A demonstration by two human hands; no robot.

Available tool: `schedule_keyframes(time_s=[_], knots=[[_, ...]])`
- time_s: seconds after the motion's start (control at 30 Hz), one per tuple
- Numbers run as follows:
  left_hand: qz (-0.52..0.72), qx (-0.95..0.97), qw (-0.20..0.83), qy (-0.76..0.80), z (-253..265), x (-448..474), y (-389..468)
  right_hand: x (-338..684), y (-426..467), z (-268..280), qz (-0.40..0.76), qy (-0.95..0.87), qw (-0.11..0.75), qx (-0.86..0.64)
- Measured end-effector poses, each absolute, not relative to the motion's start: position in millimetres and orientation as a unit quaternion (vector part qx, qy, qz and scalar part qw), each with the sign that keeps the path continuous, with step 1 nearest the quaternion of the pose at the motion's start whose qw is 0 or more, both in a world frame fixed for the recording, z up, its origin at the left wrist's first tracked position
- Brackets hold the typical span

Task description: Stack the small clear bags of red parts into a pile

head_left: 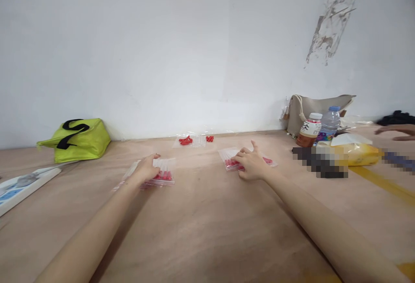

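My left hand [147,170] rests on several flat clear zip bags [168,164] at the left, its thumb and a finger apart and the other fingers mostly hidden. Small red pieces [167,175] show inside these bags. To the right, my right hand [253,164] lies with spread fingers over another group of clear zip bags [223,153], also with red pieces in them. The palm covers part of those bags. Near the wall, between the two hands, are a pile of red pieces [186,141] on clear plastic and a smaller red cluster [210,138].
A lime-green bag [87,140] with black handles and a white power strip [29,188] are at the left. At the right are a beige bag [320,103], two bottles [329,123], a yellow package [363,154] and another person's hand [397,131]. The wall [194,58] bounds the back.
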State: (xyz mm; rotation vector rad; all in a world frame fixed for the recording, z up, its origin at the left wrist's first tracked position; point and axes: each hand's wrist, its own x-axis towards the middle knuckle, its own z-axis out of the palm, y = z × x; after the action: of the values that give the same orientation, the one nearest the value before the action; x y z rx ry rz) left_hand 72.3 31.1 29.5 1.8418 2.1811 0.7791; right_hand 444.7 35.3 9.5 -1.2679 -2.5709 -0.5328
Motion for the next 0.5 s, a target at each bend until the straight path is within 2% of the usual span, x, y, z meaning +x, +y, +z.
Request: schedule_keyframes(time_s=[0.13,0.23,0.3,0.4,0.5], knots=[[0.273,0.644,-0.091,0.709,22,91,26,434,36,-2,-0.228,-0.865,0.134,-0.426],[0.302,0.733,-0.189,0.580,9,120,17,427,38,-10,-0.257,-0.855,0.157,-0.422],[0.315,0.798,-0.161,0.488,-6,143,11,423,38,-15,-0.260,-0.848,0.194,-0.419],[0.332,0.832,-0.100,0.433,-25,169,4,412,35,-20,-0.250,-0.834,0.274,-0.409],[0.336,0.850,-0.096,0.395,-32,179,2,393,29,-23,-0.242,-0.840,0.312,-0.371]])
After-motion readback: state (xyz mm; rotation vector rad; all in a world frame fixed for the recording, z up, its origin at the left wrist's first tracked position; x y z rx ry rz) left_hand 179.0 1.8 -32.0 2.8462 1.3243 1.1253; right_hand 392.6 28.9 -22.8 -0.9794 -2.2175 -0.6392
